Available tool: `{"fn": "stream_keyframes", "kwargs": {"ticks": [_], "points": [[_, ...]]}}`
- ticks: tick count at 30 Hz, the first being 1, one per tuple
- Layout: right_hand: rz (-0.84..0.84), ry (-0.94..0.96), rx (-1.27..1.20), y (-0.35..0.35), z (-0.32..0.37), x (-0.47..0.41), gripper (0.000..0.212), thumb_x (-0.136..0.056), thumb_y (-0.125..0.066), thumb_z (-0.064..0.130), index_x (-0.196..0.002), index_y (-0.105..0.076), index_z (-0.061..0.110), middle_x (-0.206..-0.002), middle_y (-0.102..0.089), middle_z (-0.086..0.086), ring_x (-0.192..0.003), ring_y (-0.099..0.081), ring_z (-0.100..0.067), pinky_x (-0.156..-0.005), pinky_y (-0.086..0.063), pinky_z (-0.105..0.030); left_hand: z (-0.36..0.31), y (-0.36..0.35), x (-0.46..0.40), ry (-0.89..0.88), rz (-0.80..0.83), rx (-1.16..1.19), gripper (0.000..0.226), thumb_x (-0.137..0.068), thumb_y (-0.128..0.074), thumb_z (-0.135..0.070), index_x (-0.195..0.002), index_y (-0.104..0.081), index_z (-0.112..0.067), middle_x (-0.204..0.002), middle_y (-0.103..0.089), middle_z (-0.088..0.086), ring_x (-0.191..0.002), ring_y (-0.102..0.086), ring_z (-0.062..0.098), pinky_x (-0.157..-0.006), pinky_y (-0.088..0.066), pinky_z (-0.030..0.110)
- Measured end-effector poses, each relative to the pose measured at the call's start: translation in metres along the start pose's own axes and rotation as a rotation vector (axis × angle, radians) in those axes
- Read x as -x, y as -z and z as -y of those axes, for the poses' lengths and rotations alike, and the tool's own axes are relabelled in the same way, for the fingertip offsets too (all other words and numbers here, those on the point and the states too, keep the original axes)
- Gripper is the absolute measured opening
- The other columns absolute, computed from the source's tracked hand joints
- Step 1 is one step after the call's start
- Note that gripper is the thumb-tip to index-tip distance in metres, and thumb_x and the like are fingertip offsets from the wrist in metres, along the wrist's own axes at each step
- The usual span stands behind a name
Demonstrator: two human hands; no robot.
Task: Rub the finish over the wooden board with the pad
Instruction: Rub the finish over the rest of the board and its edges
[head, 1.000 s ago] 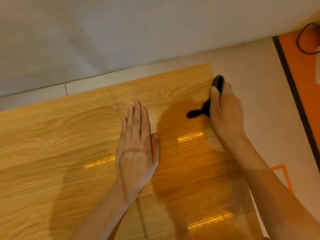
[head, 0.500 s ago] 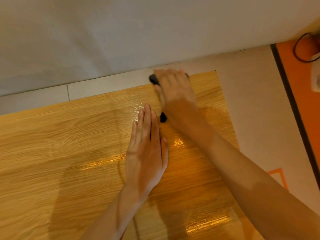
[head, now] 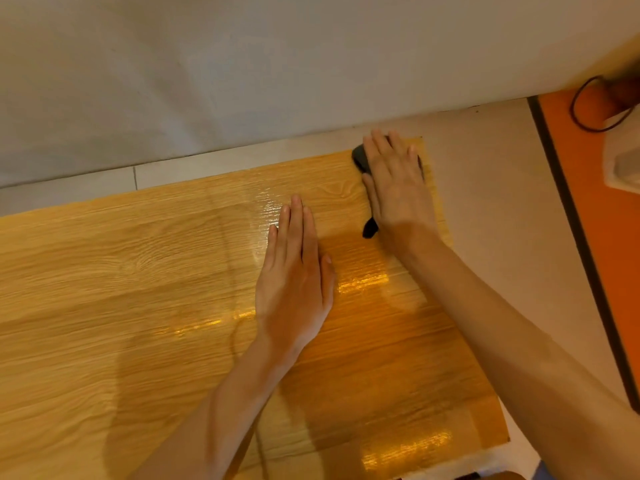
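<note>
A large light-oak wooden board lies flat on the floor, glossy with wet streaks near its middle and right side. My right hand presses a black pad onto the board's far right corner; most of the pad is hidden under the palm, and a dark tail of it sticks out by the wrist. My left hand rests flat on the board, fingers together and pointing away from me, just left of the right forearm.
A pale wall runs close behind the board's far edge. Beige floor tiles lie to the right, bordered by a dark strip and an orange surface with a black cable.
My right hand slid the pad from the board's right edge leftward along the far edge, then back right to the far corner. My left hand stayed flat in place.
</note>
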State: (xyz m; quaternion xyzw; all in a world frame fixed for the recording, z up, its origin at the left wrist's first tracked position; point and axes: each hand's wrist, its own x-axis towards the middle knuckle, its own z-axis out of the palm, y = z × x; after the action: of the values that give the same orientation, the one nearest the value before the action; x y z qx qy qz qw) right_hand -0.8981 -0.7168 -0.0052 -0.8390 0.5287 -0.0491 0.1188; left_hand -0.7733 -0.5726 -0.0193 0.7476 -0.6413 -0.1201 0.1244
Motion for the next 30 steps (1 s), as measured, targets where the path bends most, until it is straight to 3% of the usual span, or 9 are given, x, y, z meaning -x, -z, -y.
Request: {"fn": "stream_keyframes", "kwargs": {"ticks": [4,7,10,16,18,22,25,28,30], "points": [[0.003,-0.046,-0.157,0.011,-0.007,0.027,0.048,-0.105,-0.034,0.016,-0.150,-0.024,0.004,-0.158,-0.022,-0.012,-0.148,-0.015,-0.025,-0.123,-0.006,-0.036,0.002,0.001,0.001,0.006,0.018,0.047,0.061,-0.106,-0.022,-0.030,-0.158,-0.005,-0.002,-0.168,0.002,0.012,-0.155,0.005,0.022,-0.124,0.009,0.028],[-0.048,-0.064,-0.358,0.026,-0.012,0.062,0.045,-0.103,-0.039,0.012,-0.146,-0.033,0.003,-0.152,-0.036,-0.013,-0.142,-0.030,-0.024,-0.120,-0.020,-0.030,0.002,0.005,0.003,-0.011,0.021,0.096,0.060,-0.107,-0.027,-0.026,-0.158,-0.006,-0.003,-0.168,0.001,0.010,-0.156,0.005,0.021,-0.125,0.007,0.029],[-0.069,-0.074,-0.426,0.037,-0.019,0.103,0.043,-0.101,-0.040,0.011,-0.144,-0.038,0.004,-0.145,-0.045,-0.013,-0.136,-0.041,-0.023,-0.115,-0.032,-0.033,0.000,0.010,0.012,-0.003,0.008,0.148,0.058,-0.107,-0.032,-0.021,-0.158,-0.010,-0.002,-0.168,-0.002,0.010,-0.156,0.002,0.020,-0.126,0.003,0.032],[-0.041,-0.145,-0.524,0.057,-0.035,0.198,0.045,-0.101,-0.040,0.016,-0.146,-0.038,0.015,-0.145,-0.045,-0.001,-0.135,-0.040,-0.009,-0.114,-0.029,-0.018,-0.029,0.012,0.078,0.027,0.092,0.218,0.061,-0.106,-0.033,-0.023,-0.159,-0.005,-0.009,-0.168,0.004,0.004,-0.155,0.008,0.015,-0.124,0.011,0.026],[-0.028,-0.173,-0.502,0.062,-0.039,0.226,0.045,-0.101,-0.039,0.018,-0.146,-0.037,0.016,-0.146,-0.044,-0.002,-0.136,-0.039,-0.012,-0.115,-0.030,-0.023,-0.044,0.010,0.102,0.021,0.116,0.236,0.061,-0.106,-0.033,-0.023,-0.159,-0.007,-0.008,-0.168,0.000,0.006,-0.155,0.007,0.016,-0.124,0.010,0.027],[-0.023,-0.143,-0.438,0.066,-0.048,0.269,0.045,-0.100,-0.041,0.014,-0.145,-0.038,0.009,-0.147,-0.044,-0.008,-0.137,-0.040,-0.019,-0.113,-0.036,-0.046,-0.078,0.012,0.137,0.008,0.140,0.254,0.059,-0.106,-0.028,-0.029,-0.158,-0.010,-0.007,-0.168,-0.004,0.007,-0.156,0.002,0.018,-0.125,0.008,0.028],[0.085,-0.176,-0.428,0.059,-0.052,0.289,0.052,-0.099,-0.044,0.014,-0.149,-0.029,0.014,-0.152,-0.036,-0.006,-0.141,-0.035,-0.024,-0.112,-0.038,-0.048,-0.099,0.009,0.152,0.003,0.170,0.251,0.059,-0.107,-0.033,-0.026,-0.156,-0.006,-0.009,-0.167,0.001,0.006,-0.155,0.003,0.020,-0.125,0.008,0.030],[0.091,-0.102,-0.299,0.042,-0.050,0.303,0.060,-0.090,-0.059,0.001,-0.144,-0.035,0.003,-0.151,-0.036,-0.015,-0.141,-0.033,-0.033,-0.109,-0.040,-0.053,-0.114,0.005,0.162,0.016,0.185,0.227,0.057,-0.107,-0.029,-0.026,-0.156,-0.003,-0.011,-0.166,0.007,0.003,-0.155,0.006,0.019,-0.125,0.009,0.031],[0.112,-0.103,-0.179,0.030,-0.042,0.308,0.061,-0.088,-0.060,0.005,-0.144,-0.036,0.001,-0.153,-0.032,-0.017,-0.142,-0.028,-0.033,-0.113,-0.034,-0.049,-0.123,0.005,0.168,0.039,0.180,0.213,0.056,-0.106,-0.023,-0.030,-0.156,-0.010,-0.009,-0.166,0.001,0.004,-0.155,0.002,0.019,-0.126,0.006,0.031]]}}
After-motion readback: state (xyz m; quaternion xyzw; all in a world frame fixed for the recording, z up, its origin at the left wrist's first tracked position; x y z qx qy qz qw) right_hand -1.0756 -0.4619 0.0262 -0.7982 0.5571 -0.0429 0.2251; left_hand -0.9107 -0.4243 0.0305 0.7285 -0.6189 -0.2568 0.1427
